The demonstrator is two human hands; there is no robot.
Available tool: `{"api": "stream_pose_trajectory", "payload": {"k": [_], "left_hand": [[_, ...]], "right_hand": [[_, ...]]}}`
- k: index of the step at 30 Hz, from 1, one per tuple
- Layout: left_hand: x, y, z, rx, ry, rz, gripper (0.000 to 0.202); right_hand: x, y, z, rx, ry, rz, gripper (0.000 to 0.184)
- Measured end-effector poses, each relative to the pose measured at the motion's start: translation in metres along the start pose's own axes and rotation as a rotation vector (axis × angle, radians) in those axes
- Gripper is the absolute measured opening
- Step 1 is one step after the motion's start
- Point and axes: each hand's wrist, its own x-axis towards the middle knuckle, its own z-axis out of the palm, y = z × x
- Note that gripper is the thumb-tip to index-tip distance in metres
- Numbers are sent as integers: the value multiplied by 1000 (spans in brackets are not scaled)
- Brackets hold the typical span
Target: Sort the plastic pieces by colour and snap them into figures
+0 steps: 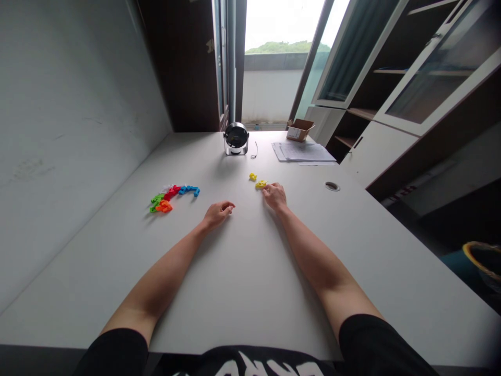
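A white table (242, 292) spreads before the person, with a cabinet (395, 136) with glass doors beyond its right side. On the table's far right lie loose papers (305, 151), and just behind them sits an open cardboard box (299, 134). A round black device (237, 137) on a stand is near the far edge, left of the papers. The person's 2 bare forearms reach in from black sleeves. The left hand (219, 213) is narrow, its fingers loosely curled and no object visible in it; whether thumb and fingers meet cannot be told. The right hand (276, 196) is narrow too, fingertips at the nearer yellow piece (261, 184); whether they grip it cannot be told. Left of the left hand, a cluster holds orange (164, 207), green, red, white and blue pieces. A round hole (332, 186) lies to the right. The farther yellow piece (252, 177), the smaller of the 2, rests just beyond the nearer.
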Motion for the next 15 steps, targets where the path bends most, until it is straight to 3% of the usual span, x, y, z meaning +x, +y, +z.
{"api": "stream_pose_trajectory", "payload": {"k": [15], "left_hand": [[0,-4,0,-12,0,10,32]], "right_hand": [[4,2,6,-59,-94,-103,31]]}}
